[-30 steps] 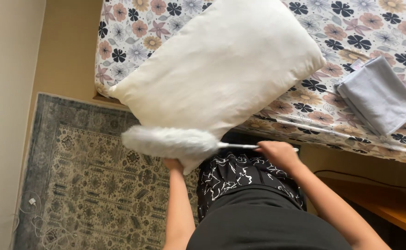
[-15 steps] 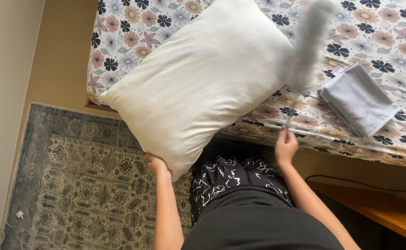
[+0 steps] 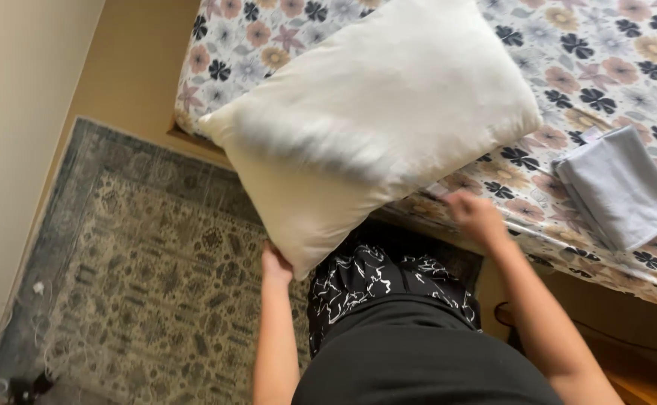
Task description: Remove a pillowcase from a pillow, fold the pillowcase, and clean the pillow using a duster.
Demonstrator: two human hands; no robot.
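A large cream pillow (image 3: pixel 388 97) lies tilted over the near edge of a bed with a floral sheet (image 3: pixel 606 67), its lower corner hanging past the mattress. My left hand (image 3: pixel 276 266) grips that lower corner from below. Blurred by motion, my right hand (image 3: pixel 478 216) is at the pillow's lower right edge, closed on the thin handle of a fluffy white duster (image 3: pixel 321 146). The duster head shows only as a pale grey smear across the pillow's front.
A folded grey cloth (image 3: pixel 617 187) lies on the bed to the right. A patterned grey-green rug (image 3: pixel 133 277) covers the floor on the left, beside a beige wall (image 3: pixel 13 112). My black patterned clothing fills the bottom centre.
The duster went from under the pillow, up at the right side, then across the pillow's face. My right hand moved with it. My left hand kept hold of the corner.
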